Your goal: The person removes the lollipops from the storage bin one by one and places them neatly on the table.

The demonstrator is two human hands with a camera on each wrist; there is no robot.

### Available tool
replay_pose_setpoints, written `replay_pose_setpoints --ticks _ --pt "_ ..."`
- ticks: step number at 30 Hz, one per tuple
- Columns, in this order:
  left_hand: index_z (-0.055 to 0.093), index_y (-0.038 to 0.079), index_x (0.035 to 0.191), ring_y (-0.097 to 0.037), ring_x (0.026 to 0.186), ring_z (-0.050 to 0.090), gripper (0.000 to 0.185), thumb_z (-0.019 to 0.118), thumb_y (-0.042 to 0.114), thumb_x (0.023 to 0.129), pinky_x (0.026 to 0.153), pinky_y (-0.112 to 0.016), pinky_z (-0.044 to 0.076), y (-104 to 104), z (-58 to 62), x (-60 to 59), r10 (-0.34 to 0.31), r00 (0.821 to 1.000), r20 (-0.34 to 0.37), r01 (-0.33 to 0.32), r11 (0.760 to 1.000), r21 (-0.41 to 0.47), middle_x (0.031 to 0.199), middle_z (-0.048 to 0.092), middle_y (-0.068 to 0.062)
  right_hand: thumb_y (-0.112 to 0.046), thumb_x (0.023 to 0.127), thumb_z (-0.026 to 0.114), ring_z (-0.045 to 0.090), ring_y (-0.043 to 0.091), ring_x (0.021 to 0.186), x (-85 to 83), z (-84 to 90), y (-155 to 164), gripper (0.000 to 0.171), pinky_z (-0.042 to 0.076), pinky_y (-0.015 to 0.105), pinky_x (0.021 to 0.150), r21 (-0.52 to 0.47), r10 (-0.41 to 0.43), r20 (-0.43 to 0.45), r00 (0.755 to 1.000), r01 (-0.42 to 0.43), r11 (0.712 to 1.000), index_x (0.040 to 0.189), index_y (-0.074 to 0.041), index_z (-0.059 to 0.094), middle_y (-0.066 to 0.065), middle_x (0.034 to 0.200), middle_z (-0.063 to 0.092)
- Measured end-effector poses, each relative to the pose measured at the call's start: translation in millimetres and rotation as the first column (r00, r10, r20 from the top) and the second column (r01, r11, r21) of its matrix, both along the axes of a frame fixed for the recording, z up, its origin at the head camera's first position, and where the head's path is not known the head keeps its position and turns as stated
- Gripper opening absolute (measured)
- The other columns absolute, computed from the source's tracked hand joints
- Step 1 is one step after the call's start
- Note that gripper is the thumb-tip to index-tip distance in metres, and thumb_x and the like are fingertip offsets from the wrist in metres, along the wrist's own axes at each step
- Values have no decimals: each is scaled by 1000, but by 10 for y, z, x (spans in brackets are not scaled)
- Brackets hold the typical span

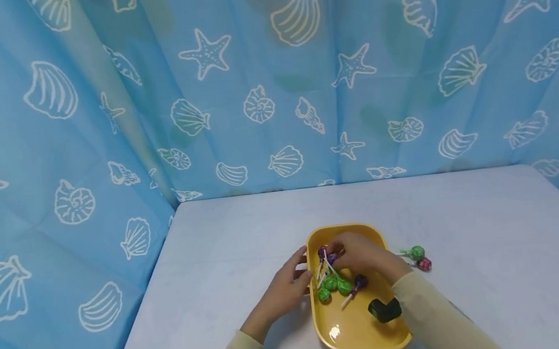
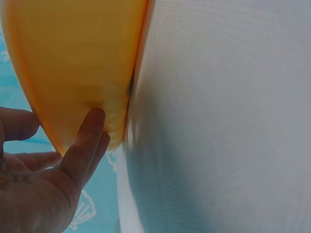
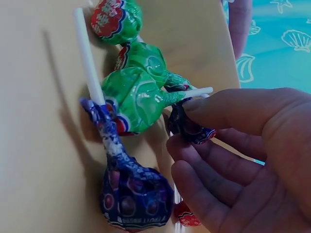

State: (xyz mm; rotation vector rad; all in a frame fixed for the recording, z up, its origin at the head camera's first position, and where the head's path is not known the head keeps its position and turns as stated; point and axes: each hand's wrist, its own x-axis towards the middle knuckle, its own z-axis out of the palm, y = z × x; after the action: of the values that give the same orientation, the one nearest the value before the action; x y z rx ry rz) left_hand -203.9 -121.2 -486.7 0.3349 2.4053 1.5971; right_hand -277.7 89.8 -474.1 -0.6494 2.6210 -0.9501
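In the head view a yellow tray (image 1: 345,326) holds several lollipops. My right hand (image 1: 357,252) reaches over its far part and pinches a dark purple lollipop (image 3: 192,127) between thumb and fingers. Beside those fingers are green-wrapped lollipops (image 1: 331,283), clustered with their white sticks crossing. Another purple lollipop (image 1: 360,281) lies apart from the cluster, nearer the tray's middle. My left hand (image 1: 282,289) is at the tray's left side, its extended fingers against the outer wall, as the left wrist view shows. Part of a red wrapper (image 3: 187,215) shows under the right fingers.
Right of the tray, a green lollipop (image 1: 417,252) and a red lollipop (image 1: 424,264) lie on the white table (image 1: 491,228), close to the right forearm. A blue curtain (image 1: 249,35) with shell prints hangs behind the table and along its left side.
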Motion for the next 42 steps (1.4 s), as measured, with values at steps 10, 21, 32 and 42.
replay_pose_setpoints --ticks 10,21,32,42 --pt "27 8 161 -37 131 54 58 48 16 107 90 -32 60 25 -25 -23 3 1000 3 -2 1000 -9 151 45 -18 -10 82 78 64 23 95 57 66 104 26 57 46 89 -54 -42 -17 999 41 998 107 -6 72 3 101 69" --pt "27 7 161 -37 131 54 58 47 15 107 89 -32 61 13 -28 -14 24 1000 -1 -24 999 -35 151 45 -19 -11 87 75 65 27 99 117 140 198 21 56 49 92 -89 -105 -80 991 98 991 107 -6 72 3 100 70" --pt "27 8 161 -38 131 54 57 47 15 107 89 -33 61 22 -35 -20 25 1000 3 -25 999 -26 151 44 -19 -16 88 78 66 28 96 223 225 301 25 58 48 88 -127 -166 -82 983 155 980 110 -4 71 4 99 70" --pt "27 6 160 -39 130 54 57 47 13 107 89 -33 61 8 -26 -14 -2 1000 -13 2 1000 5 150 44 -21 -18 89 78 67 28 94 298 263 372 28 61 44 83 -173 -243 -119 963 221 960 111 -3 70 6 97 70"
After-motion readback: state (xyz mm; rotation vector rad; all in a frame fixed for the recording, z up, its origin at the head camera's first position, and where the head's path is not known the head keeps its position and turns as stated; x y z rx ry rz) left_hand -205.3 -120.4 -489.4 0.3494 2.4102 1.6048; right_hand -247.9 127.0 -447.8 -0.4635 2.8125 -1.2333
